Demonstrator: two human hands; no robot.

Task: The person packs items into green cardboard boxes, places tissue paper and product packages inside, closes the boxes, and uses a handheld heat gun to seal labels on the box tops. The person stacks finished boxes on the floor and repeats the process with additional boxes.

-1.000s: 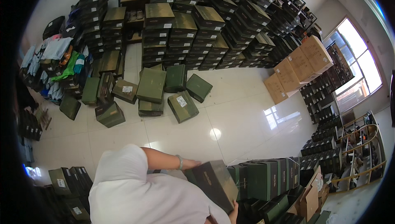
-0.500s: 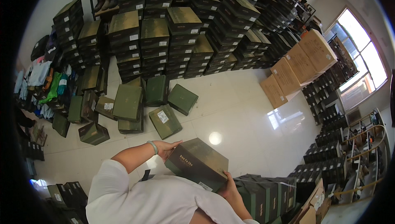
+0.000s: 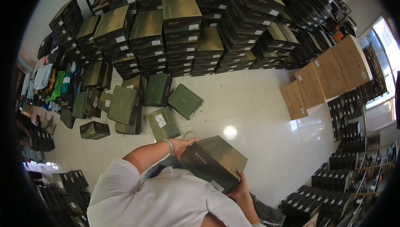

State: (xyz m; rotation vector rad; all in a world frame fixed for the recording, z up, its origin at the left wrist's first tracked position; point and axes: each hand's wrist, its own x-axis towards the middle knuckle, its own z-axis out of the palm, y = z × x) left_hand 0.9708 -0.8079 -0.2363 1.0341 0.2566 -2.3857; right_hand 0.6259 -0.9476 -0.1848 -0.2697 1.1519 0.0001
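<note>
A dark shoebox (image 3: 214,160) with a gold-green lid and a white label is held in front of my body, tilted, lid side up. My left hand (image 3: 181,145), with a pale bangle on the wrist, grips its far left corner. On the near right end, my right hand (image 3: 238,187) holds the box with the fingers on its edge. Just beyond my left hand, a green box (image 3: 163,123) with a white label lies on the floor. Another green box (image 3: 185,101) lies askew behind it.
Tall stacks of shoeboxes (image 3: 181,14) line the far side. More loose boxes (image 3: 124,104) sit on the floor at left, beside piled clothes (image 3: 56,83). Brown cartons (image 3: 323,79) stand at right, with rows of dark boxes (image 3: 318,200) nearer. A person's arm (image 3: 25,125) shows at far left.
My view has shifted, and the far stacks look closer. The shoebox, still in both hands, sits slightly further right in the picture. Green boxes at lower right have mostly left the view.
</note>
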